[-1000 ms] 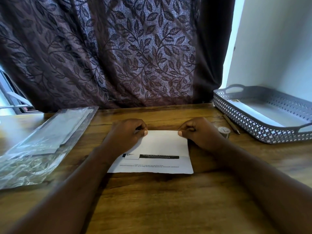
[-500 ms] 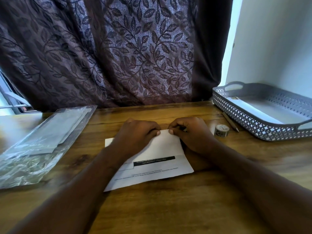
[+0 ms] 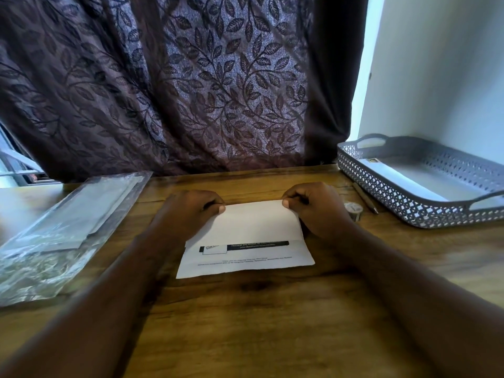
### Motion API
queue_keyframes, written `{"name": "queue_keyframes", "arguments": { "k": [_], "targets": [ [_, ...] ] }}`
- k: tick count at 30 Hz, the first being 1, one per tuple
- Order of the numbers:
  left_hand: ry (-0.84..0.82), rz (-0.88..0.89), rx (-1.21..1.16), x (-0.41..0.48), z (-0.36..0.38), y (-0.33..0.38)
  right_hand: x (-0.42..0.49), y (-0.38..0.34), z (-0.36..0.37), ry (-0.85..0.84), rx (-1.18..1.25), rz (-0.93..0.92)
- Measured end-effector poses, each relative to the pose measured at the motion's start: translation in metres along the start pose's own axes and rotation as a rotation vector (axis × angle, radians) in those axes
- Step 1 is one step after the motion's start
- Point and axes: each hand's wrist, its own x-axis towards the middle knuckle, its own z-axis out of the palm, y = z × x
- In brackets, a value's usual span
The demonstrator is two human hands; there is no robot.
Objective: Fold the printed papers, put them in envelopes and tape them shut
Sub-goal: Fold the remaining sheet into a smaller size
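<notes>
Nearest the camera, the wooden bench lies bare in front of the printed paper, which rests flat at the middle. The paper is folded over once: its near strip, with a black bar and lines of small print, shows below the upper flap. At the paper's far edge the left hand and the right hand each hold a corner, one at either end. Each grip is narrow, thumb on top and curled fingers closed on the crease.

Just right of the paper stands a small roll of tape, with a pen beyond it. Left of the paper lies a clear plastic packet of flat white pieces, probably the envelopes. Farther right of the paper sits a grey perforated tray holding something flat and white; whether it is a finished envelope I cannot tell. Behind the paper hangs a dark leaf-patterned curtain.

By my judgement this sheet is mid-fold. At least one more fold, the envelope and the taping remain.
</notes>
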Motion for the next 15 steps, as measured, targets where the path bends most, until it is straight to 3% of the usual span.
{"name": "queue_keyframes", "arguments": {
  "k": [10, 15],
  "targets": [
    [0.068, -0.066, -0.048, -0.007, 0.0, -0.018, 0.002, 0.007, -0.002, 0.041, -0.001, 0.035],
    [0.109, -0.264, -0.343, -0.007, 0.008, -0.024, 0.003, 0.009, -0.003, 0.077, 0.019, 0.065]
  ]
}}
